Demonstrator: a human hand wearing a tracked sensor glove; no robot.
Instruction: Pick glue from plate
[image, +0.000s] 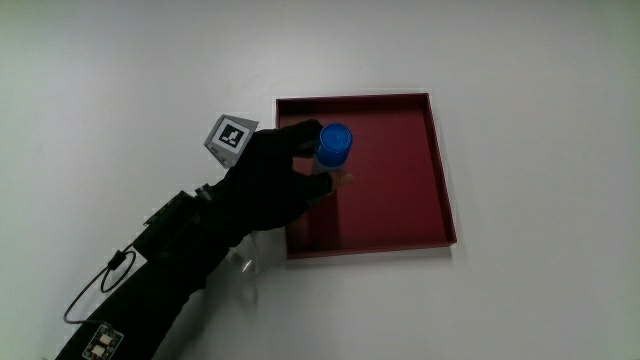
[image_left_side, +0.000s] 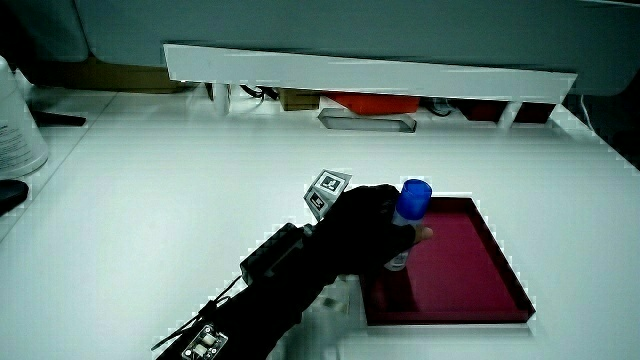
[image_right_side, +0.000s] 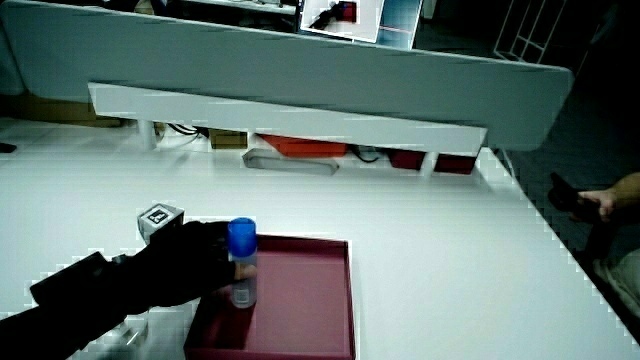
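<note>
A glue stick (image: 334, 143) with a blue cap and a clear body stands upright over the dark red square plate (image: 400, 205), near the plate's corner that lies closest to the hand. The black gloved hand (image: 288, 172) reaches in over the plate's rim, its fingers and thumb closed around the glue stick's body below the cap. A patterned cube (image: 230, 136) sits on the back of the hand. Both side views show the glue (image_left_side: 413, 200) (image_right_side: 241, 240) upright in the hand (image_left_side: 362, 238) (image_right_side: 185, 265). I cannot tell whether its base touches the plate (image_left_side: 462, 272) (image_right_side: 300, 300).
A low partition with a white shelf (image_left_side: 370, 68) (image_right_side: 290, 115) runs along the table's edge farthest from the person, with a clear flat container (image_left_side: 367, 122) under it. A white jug (image_left_side: 18, 120) stands at the table's edge. A cable loop (image: 90, 290) hangs by the forearm.
</note>
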